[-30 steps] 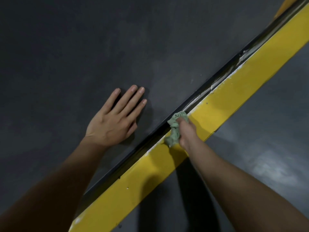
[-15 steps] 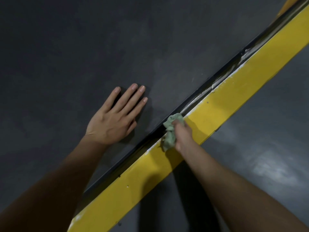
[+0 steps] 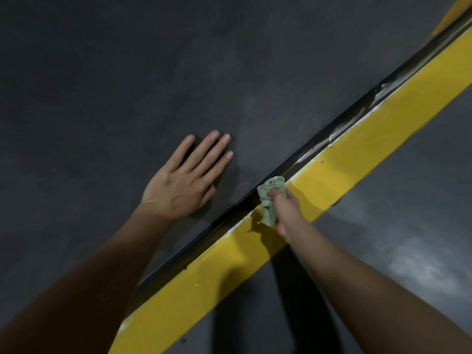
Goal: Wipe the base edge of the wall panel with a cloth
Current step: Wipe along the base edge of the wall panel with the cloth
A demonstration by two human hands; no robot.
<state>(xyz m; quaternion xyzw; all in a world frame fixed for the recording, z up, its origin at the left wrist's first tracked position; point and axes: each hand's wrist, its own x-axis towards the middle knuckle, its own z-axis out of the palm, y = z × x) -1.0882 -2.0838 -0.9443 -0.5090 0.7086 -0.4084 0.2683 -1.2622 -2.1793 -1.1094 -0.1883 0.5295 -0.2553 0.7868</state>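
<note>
Crumpled green cloth (image 3: pixel 270 198) clutched in right hand (image 3: pixel 287 210) fingers against dark base edge (image 3: pixel 319 137); left hand (image 3: pixel 178 185) fingers flat.

The wall panel (image 3: pixel 127 72) above the yellow strip (image 3: pixel 357 159) is dark grey, matt and faintly mottled. The base edge (image 3: pixel 332 130) along the strip's upper side looks like dark glossy metal, smeared with white streaks. The strip itself is smooth paint with a dull sheen, chipped white along its top. Below it the floor (image 3: pixel 408 251) is grey and shiny. The cloth (image 3: pixel 272 186) at the strip's top is soft, crumpled green fabric.
</note>
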